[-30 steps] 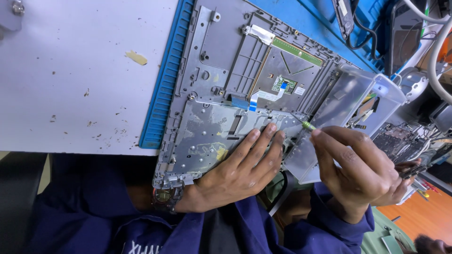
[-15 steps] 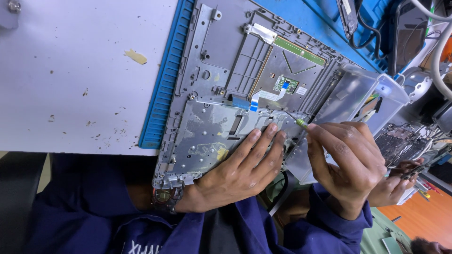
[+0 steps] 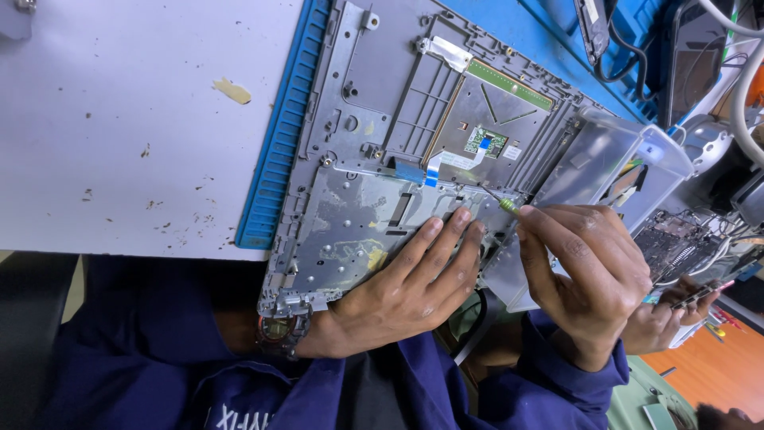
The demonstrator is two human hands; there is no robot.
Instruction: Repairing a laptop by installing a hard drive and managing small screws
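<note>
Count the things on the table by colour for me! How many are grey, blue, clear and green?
Grey: 1, the laptop shell
Blue: 1, the work mat
Clear: 1, the plastic bin
Green: 1, the screwdriver in the right hand
Total: 4

Dark blue work clothes, bare hands.
Long navy sleeves; dark wristwatch on left wrist; white lettering at chest.

Blue mat on white table; clear plastic box.
</note>
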